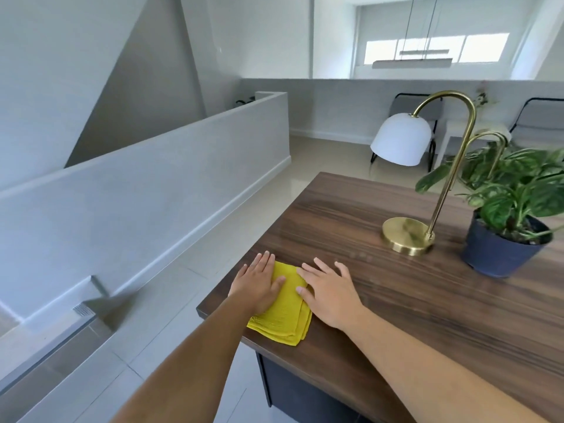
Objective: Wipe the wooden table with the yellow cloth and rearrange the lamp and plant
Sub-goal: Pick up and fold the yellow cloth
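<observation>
The yellow cloth (285, 306), folded into a thick square, is lying flat at the near left corner of the wooden table (381, 300), one corner of it just reaching the near edge. I am pressing my left hand (259, 285) palm-down on its left half, fingers spread and released, gripping nothing. My right hand (328, 293) is resting flat beside it, thumb and palm edge overlapping the cloth's right side, likewise unclenched and holding nothing.

Assessment: I judge the wiping step to be in hand, with the cloth pinned under both palms. The next move calls for steady downward pressure and a sweep toward the far edge.

The lamp (409, 236), brass base and white shade, is standing toward the far right, well apart from the cloth. The plant (503, 248) in its dark pot is sitting just beside the lamp base, nearer the right edge. Both are occupying surface yet to be wiped.
</observation>
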`<state>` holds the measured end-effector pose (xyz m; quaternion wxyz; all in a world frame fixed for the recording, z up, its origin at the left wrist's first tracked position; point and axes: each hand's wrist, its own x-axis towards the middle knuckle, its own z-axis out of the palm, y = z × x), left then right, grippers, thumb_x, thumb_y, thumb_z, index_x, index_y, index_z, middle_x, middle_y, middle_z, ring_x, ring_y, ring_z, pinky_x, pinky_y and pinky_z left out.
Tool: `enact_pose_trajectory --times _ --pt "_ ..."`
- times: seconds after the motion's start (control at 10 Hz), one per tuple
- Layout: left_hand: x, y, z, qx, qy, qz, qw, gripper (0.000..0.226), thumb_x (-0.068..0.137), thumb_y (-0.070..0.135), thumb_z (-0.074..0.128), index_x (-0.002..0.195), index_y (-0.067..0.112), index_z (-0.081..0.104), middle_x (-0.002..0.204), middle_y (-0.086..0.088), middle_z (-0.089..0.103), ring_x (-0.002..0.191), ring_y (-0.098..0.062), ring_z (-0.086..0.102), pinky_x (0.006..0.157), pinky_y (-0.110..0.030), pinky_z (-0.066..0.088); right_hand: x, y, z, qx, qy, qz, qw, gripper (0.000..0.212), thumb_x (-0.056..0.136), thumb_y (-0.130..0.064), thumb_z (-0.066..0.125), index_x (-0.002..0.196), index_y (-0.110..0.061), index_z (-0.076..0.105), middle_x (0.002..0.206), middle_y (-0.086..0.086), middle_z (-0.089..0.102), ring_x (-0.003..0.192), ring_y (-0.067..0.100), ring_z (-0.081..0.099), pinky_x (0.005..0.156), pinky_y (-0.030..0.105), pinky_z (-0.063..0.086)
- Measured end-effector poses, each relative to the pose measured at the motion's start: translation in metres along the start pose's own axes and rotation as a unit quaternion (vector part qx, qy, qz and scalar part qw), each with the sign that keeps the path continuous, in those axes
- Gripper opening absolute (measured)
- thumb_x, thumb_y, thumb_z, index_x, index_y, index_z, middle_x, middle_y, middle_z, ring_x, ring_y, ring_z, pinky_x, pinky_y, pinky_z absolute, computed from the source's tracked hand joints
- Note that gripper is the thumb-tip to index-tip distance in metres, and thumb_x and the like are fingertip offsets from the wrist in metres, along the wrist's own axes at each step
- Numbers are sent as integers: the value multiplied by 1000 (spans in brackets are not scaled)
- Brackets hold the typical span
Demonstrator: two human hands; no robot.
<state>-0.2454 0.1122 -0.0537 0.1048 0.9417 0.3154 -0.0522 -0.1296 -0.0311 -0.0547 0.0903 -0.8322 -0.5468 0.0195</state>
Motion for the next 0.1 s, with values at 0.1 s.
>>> enact_pose_trajectory --times 0.1 --pt "-1 1 -1 7 7 1 1000 66 99 52 15 153 18 -2 162 2 -5 149 -13 -6 121 -39 2 -4 0 -1 -6 -28 -7 1000 72 87 -57 1 150 -28 20 159 -11 19 148 10 6 116 50 -4"
